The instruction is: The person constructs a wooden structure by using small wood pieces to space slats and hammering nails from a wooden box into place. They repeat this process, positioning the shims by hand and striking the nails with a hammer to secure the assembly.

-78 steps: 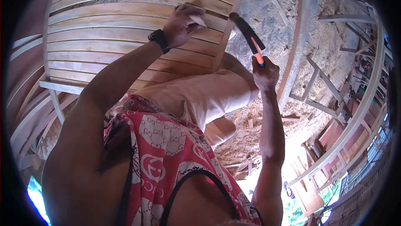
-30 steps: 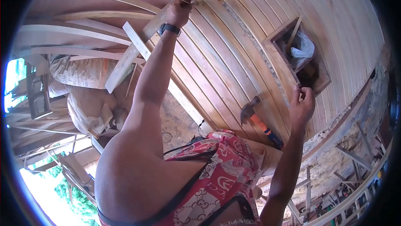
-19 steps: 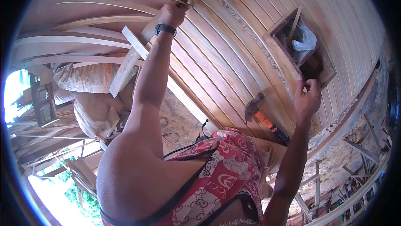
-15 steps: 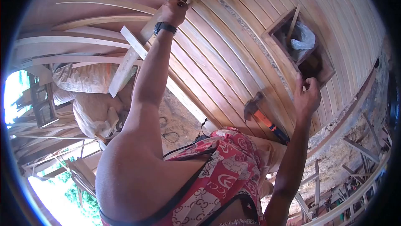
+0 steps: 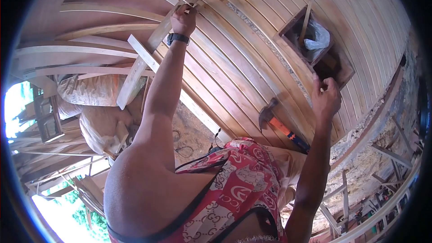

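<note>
A claw hammer with an orange handle lies loose on the slatted plank deck. It looks head-heavy, best taken by its dark end grip. Beyond it, the right hand touches the frame of a square hatch, fingers pinched; whether it holds anything I cannot tell. Farthest off, the left hand is clamped on a long timber batten, which looks stiff, light and rough-edged.

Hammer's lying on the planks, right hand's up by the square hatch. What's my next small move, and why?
Probably lower the right hand to the hammer. It lies loose on the planks just below that hand, while the left hand grips a wooden strip higher up. Whether the curled right fingers hold anything is too small to tell.
</note>
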`<state>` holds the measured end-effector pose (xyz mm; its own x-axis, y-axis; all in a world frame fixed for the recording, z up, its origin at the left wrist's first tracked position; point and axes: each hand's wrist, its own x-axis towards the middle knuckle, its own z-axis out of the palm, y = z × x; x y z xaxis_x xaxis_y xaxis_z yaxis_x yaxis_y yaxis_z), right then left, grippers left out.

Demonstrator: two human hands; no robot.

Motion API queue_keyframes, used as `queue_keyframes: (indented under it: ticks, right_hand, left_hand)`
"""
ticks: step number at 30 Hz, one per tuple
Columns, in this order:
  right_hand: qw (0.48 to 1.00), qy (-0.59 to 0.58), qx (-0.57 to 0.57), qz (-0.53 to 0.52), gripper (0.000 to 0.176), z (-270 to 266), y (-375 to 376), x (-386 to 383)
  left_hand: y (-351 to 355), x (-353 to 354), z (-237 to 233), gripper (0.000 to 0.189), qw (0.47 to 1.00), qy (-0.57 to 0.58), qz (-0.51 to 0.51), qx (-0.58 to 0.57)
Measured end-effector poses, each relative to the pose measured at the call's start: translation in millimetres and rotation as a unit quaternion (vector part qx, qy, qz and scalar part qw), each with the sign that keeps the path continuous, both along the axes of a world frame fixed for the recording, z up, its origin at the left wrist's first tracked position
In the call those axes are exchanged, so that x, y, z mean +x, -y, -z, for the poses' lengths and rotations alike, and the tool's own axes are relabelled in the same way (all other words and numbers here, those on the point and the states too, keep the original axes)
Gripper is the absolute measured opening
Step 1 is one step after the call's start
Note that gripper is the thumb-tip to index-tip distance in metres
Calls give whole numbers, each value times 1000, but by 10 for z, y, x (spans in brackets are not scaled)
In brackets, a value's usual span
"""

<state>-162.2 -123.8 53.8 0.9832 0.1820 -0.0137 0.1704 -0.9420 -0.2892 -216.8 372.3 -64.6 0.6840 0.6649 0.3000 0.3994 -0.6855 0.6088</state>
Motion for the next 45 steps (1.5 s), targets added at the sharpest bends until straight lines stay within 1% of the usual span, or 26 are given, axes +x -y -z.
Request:
queue_keyframes:
  ticks: [3, 8, 10, 12, 14, 16, 18, 19, 20, 22, 24, 27, 28, 30, 31, 32, 33, 34, 35, 36, 37, 39, 40, 42, 43, 45]
  right_hand:
    - [1000, 4, 7, -5, 45, -41, -25, -5]
    - [1000, 7, 8, -14, 43, -23, -9, 6]
    - [1000, 7, 16, -8, 43, -45, -28, 16]
    - [1000, 4, 15, 1, 42, -12, -31, 12]
    - [1000, 2, -9, -30, 42, 86, 60, 64]
    - [993, -105, -28, 36, 36, -163, -46, 150]
    - [987, -62, 143, 27, 25, -76, 63, 270]
    - [989, -54, 134, 39, 25, -28, 96, 352]
    - [989, 3, 147, 0, 18, 25, 125, 435]
    - [986, 61, 152, -36, 14, 151, 219, 596]
    - [993, -59, 47, -92, 17, 270, 262, 748]
    - [991, -113, -68, -28, 20, 329, 87, 887]
    - [991, -112, -68, -26, 20, 328, 52, 921]
    - [987, -130, -59, -75, 22, 350, -4, 985]
    - [987, -129, -58, -73, 22, 383, -26, 990]
    - [991, -125, -39, -17, 22, 424, -67, 976]
    - [992, -120, -19, 37, 22, 468, -125, 982]
    - [992, -119, -16, 35, 22, 310, -229, 973]
    - [991, -98, 8, 88, 23, 134, -280, 938]
    - [987, -77, 30, 138, 24, -35, -348, 879]
    - [988, -78, 31, 134, 24, -97, -414, 829]
    - [991, 72, 89, -76, 22, -180, -531, 760]
    - [990, 72, 92, -73, 22, -52, -577, 802]
    - [949, 23, 65, -307, 18, 305, -722, 977]
    - [970, -64, -12, -235, 20, 300, -807, 972]
    - [982, -87, -36, -165, 25, 295, -922, 1110]
  left_hand:
    - [-32, 9, -20, 34, 999, 20, 14, -30]
    - [-81, 11, -332, 35, 992, -108, 55, -42]
    - [-117, -5, -265, 33, 992, -97, 59, -58]
    - [-264, -30, -123, 28, 997, 64, 10, -31]
    - [-299, -50, -254, 23, 991, 81, 22, -108]
    - [-75, -55, -489, 21, 980, 16, 37, -197]
    - [-32, -215, -287, 27, 939, -106, 162, -284]
    - [146, -268, -277, 29, 927, -221, 251, -170]
    - [317, -375, -301, 32, 885, -325, 330, -46]
    - [873, -571, -666, 37, 854, -383, 208, -282]
    - [1105, -733, -611, 39, 841, -416, 232, -256]
    - [1325, -788, -624, 51, 813, -486, 252, -200]
    - [1372, -783, -644, 51, 812, -486, 254, -199]
    - [1434, -779, -710, 56, 846, -469, 248, -58]
    - [1418, -830, -663, 50, 881, -403, 247, -8]
    - [1403, -789, -661, 50, 881, -402, 248, -6]
    - [1383, -714, -675, 44, 911, -299, 283, -35]
    - [1401, -624, -775, 39, 928, -191, 313, -63]
    - [1470, -553, -894, 27, 933, -154, 313, -89]
    - [1556, -484, -1036, 27, 934, -155, 309, -90]
    - [1631, -406, -1149, 25, 936, -137, 309, -101]
    - [1786, -262, -1102, 19, 939, -54, 320, -111]
    - [1842, -192, -976, 19, 939, -25, 324, -116]
    - [1880, -72, -694, 18, 939, -7, 332, -92]
    - [1869, -29, -604, 17, 944, -6, 320, -81]
    - [1771, 9, -432, 16, 959, 8, 276, -69]
